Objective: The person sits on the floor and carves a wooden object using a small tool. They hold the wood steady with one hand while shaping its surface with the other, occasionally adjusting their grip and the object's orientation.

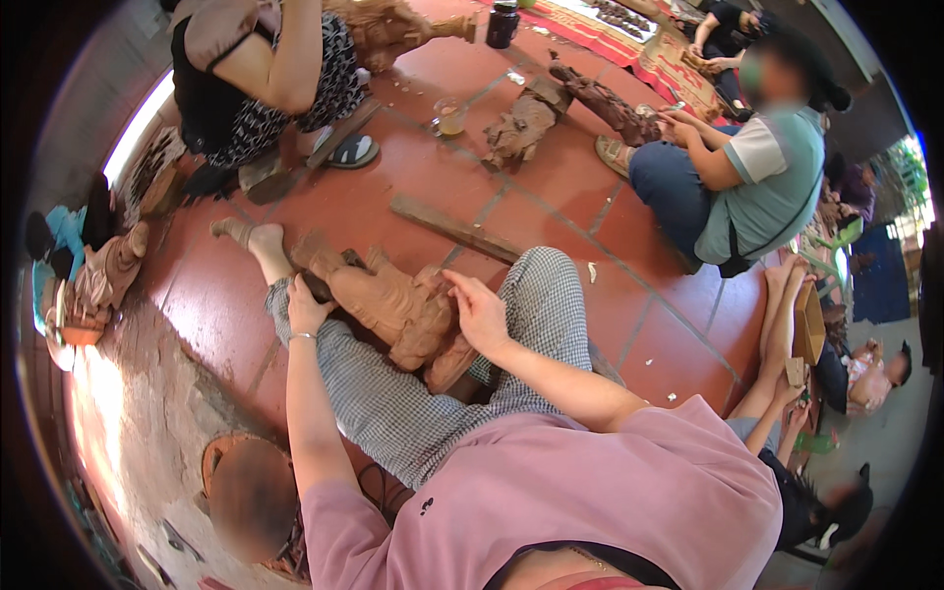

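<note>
A reddish-brown carved wooden figure (385, 303) lies tilted across my lap, between my legs in checked trousers. My left hand (309, 311) is closed against its far-left end, and some of its fingers are hidden behind my knee and the wood. My right hand (480, 313) is at the opposite end, fingers bent and pressed together, fingertips touching the carved surface. Whatever those fingers may pinch is too small to make out. Beneath the figure's near end, a rounded piece of wood (449, 364) shows; I cannot tell whether it belongs to the carving.
A wooden beam (454, 229) lies on the red tiled floor just beyond my legs. Farther off are a rough wood carving (524, 126) and a cup of yellowish liquid (449, 118). Seated people work at left, right and behind. A pale slab (167, 433) is at my left.
</note>
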Demonstrator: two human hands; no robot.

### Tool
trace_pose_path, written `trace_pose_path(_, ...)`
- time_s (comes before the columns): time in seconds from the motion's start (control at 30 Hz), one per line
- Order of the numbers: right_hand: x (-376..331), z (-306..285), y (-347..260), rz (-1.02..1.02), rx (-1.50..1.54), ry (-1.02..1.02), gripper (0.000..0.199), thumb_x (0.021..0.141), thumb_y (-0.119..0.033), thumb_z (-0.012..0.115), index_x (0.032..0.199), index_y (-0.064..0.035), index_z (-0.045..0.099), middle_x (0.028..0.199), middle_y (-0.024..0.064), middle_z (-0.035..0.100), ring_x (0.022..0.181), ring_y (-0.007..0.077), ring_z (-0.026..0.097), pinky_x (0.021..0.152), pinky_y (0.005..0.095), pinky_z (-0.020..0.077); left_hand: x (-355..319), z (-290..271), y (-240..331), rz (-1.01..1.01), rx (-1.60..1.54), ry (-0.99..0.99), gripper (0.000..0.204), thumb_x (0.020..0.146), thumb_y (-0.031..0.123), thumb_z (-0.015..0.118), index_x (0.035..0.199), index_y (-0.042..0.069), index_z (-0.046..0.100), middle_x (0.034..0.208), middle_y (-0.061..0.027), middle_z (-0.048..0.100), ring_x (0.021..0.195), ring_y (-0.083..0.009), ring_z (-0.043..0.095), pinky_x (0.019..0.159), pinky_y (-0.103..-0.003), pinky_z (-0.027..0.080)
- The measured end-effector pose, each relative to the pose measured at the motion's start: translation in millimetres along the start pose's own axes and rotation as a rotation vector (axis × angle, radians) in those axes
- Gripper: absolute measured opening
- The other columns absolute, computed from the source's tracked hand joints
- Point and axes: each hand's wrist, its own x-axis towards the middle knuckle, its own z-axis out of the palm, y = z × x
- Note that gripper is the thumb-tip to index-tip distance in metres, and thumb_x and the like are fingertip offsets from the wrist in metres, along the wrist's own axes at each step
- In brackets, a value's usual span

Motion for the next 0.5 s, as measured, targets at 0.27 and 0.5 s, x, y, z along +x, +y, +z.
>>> trace_pose_path(0.27, -8, 11, 18, 0.085, 0.228, -0.044, 0.029, 0.098, -0.003, 0.055, 0.125, -0.0021, 0.065, 0.11, 0.0129, 0.071, 0.094, 0.0193, 0.07, 0.085, 0.0303, 0.0546, 7, 1, 90, 0.259, -0.474, 0.343, 0.035, 0.098, 0.034, 0.057, 0.118, 0.011, 0.073, 0.138, -0.0185, 0.059, 0.134, -0.0362, 0.047, 0.114, -0.044, 0.035)
trace_pose_path(0.5, -11, -22, 12, 0.161, 0.35, -0.181, 0.024, 0.099, -0.006, 0.062, 0.121, -0.0021, 0.069, 0.11, 0.0063, 0.071, 0.096, 0.0141, 0.065, 0.081, 0.0254, 0.0522, -15, 20, 121, 0.109, -0.26, 0.447, 0.016, 0.083, 0.021, 0.06, 0.082, 0.011, 0.072, 0.073, -0.0055, 0.069, 0.081, -0.0278, 0.065, 0.084, -0.042, 0.048)
